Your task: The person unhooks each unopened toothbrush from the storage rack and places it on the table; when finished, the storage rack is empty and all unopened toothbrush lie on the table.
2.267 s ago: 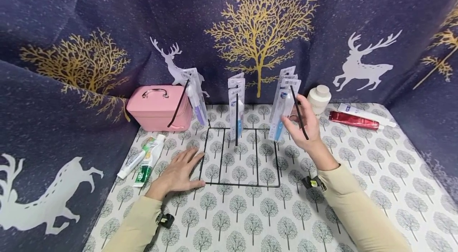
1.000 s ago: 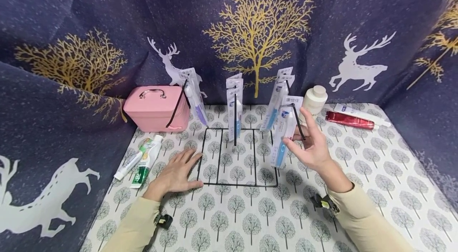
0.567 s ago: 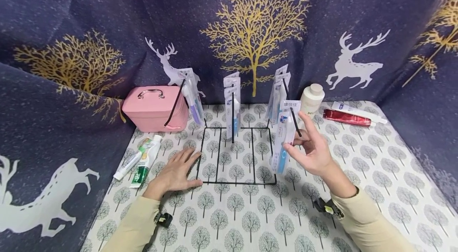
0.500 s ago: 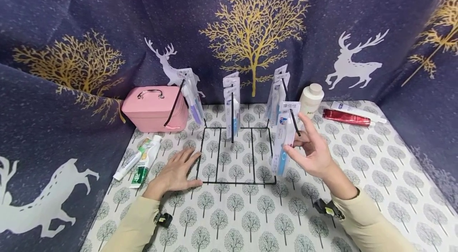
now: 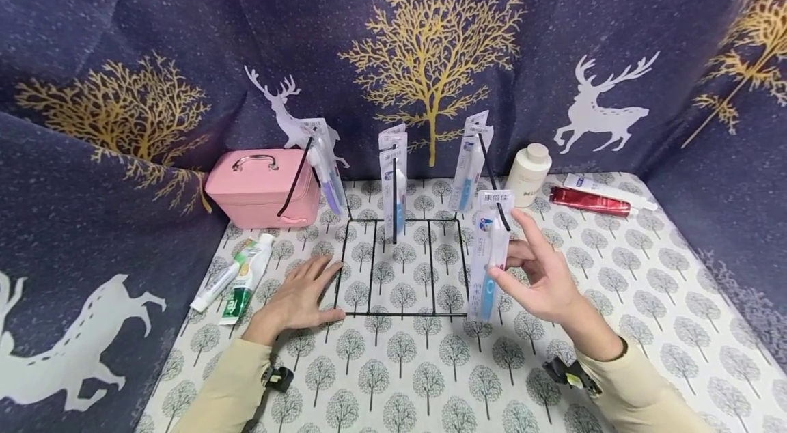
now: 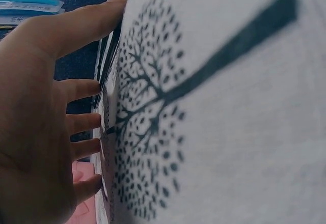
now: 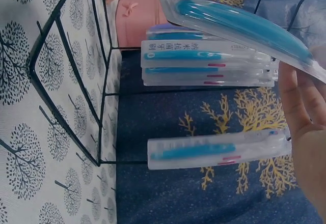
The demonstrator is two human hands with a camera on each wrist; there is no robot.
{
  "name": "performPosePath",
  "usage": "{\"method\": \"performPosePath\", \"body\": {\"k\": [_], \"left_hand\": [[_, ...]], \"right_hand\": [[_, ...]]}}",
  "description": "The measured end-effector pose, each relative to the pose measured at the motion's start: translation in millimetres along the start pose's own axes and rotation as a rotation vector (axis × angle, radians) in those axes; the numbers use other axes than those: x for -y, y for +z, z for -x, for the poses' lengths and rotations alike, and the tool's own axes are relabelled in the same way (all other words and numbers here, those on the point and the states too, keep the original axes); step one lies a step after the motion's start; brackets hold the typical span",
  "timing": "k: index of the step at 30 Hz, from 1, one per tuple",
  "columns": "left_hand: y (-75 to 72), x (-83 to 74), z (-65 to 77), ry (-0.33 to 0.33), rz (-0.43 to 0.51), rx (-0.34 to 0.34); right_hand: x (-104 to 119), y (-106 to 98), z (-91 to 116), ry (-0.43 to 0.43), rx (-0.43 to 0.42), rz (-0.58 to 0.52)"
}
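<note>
A packaged toothbrush [image 5: 490, 255] with a blue handle is pinched at its edge between the thumb and fingers of my right hand [image 5: 541, 276]. Its top overlaps the front end of the right hook of a black wire rack [image 5: 399, 314] in the head view. From below, the right wrist view shows the same pack [image 7: 239, 25] slanting above the fingers. My left hand [image 5: 298, 300] lies flat with spread fingers on the patterned cloth, its fingertips and thumb right at the left side of the rack's base.
More packaged toothbrushes hang on the rack: purple-handled ones [image 5: 326, 173] left, blue ones [image 5: 395, 194] in the middle and others [image 5: 471, 170] at right. Around it are a pink case [image 5: 264, 190], toothpaste tubes [image 5: 246, 279], a white bottle [image 5: 529, 175] and a red tube [image 5: 590, 201].
My right hand has drawn the front right toothbrush pack along the hook toward me, away from the packs behind it, and lower in view. The left hand stays in place.
</note>
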State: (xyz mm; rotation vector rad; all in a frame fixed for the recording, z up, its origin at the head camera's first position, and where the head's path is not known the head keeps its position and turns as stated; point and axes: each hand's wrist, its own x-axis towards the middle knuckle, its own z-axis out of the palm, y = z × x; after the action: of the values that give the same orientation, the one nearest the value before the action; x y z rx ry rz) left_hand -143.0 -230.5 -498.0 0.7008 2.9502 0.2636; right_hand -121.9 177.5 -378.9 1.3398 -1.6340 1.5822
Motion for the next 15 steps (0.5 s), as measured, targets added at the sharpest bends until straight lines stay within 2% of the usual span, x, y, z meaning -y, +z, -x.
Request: {"method": "performPosePath", "body": {"k": [15], "left_hand": [[0.4,-0.3,-0.2,0.002,0.001,0.003]], "right_hand": [[21,5,-1,-0.029,0.026,-0.005]]}}
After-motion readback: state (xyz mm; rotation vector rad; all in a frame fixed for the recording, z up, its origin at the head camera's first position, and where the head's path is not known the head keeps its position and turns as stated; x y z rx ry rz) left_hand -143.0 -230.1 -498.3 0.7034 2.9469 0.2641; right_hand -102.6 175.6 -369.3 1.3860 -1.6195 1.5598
